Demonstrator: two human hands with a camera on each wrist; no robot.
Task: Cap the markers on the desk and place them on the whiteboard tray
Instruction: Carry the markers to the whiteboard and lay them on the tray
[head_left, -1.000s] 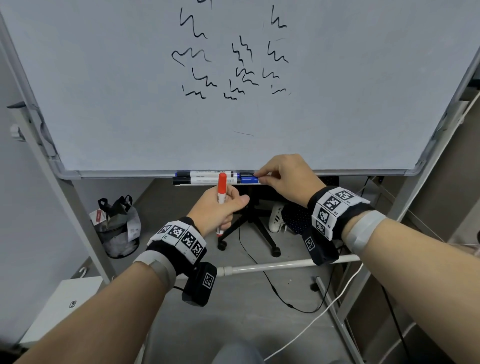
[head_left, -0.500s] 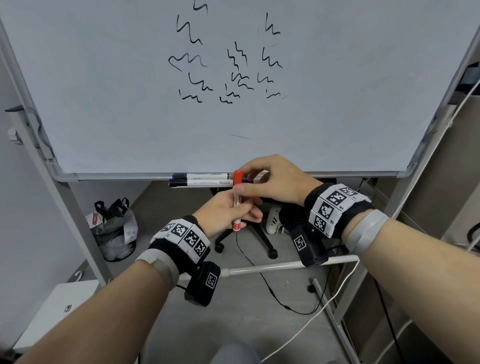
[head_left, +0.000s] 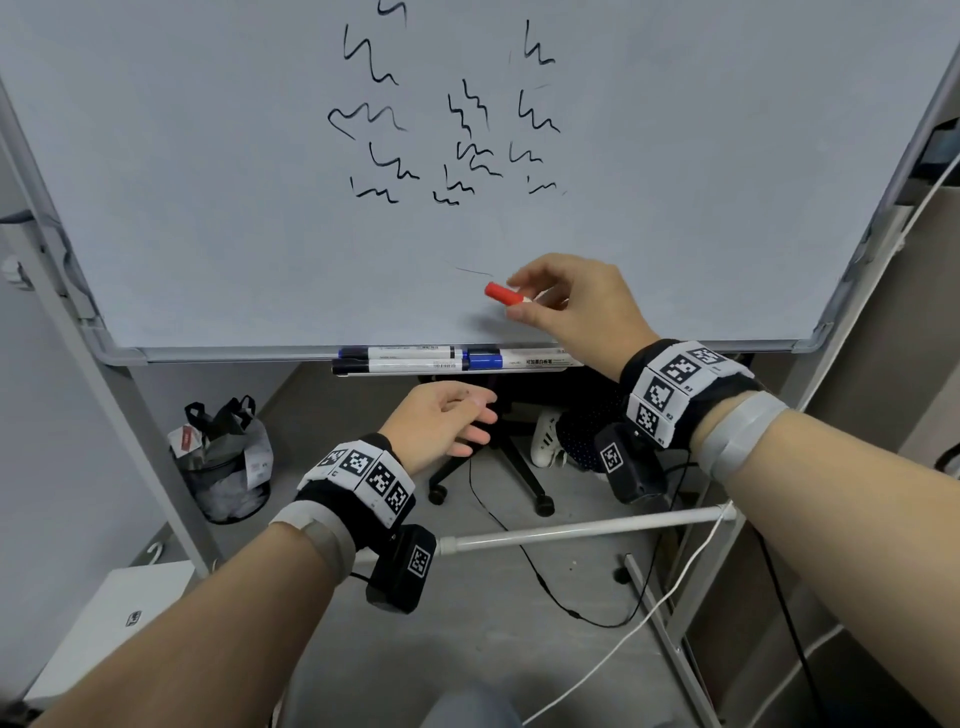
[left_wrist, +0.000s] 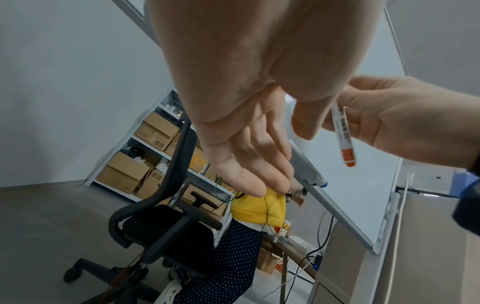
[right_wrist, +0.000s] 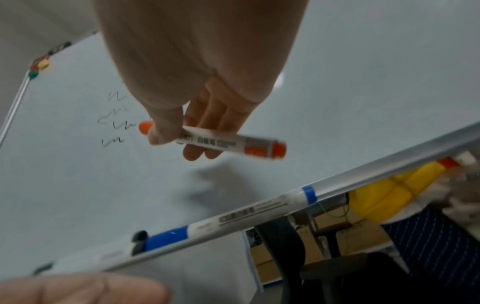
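Note:
My right hand (head_left: 540, 301) pinches a capped red marker (head_left: 503, 292) in front of the whiteboard, a little above the tray (head_left: 249, 355). The right wrist view shows the red marker (right_wrist: 228, 144) lying sideways between thumb and fingers of my right hand (right_wrist: 179, 137). Three capped markers lie on the tray: two dark-capped ones (head_left: 400, 360) on the left and a blue-capped one (head_left: 519, 359) to their right. My left hand (head_left: 457, 421) hangs open below the tray and holds nothing. In the left wrist view its fingers (left_wrist: 254, 164) are spread, with the red marker (left_wrist: 344, 139) beyond them.
The whiteboard (head_left: 208, 182) with black scribbles stands on a metal frame with a white crossbar (head_left: 571, 532). Behind it are a black office chair (left_wrist: 166, 226), a seated person in a yellow top (left_wrist: 257, 207), a bin with a bag (head_left: 223, 467), floor cables and shelves of boxes.
The red marker passed from my left hand to my right, which lifted it up in front of the board. My left hand let go and dropped open below the tray.

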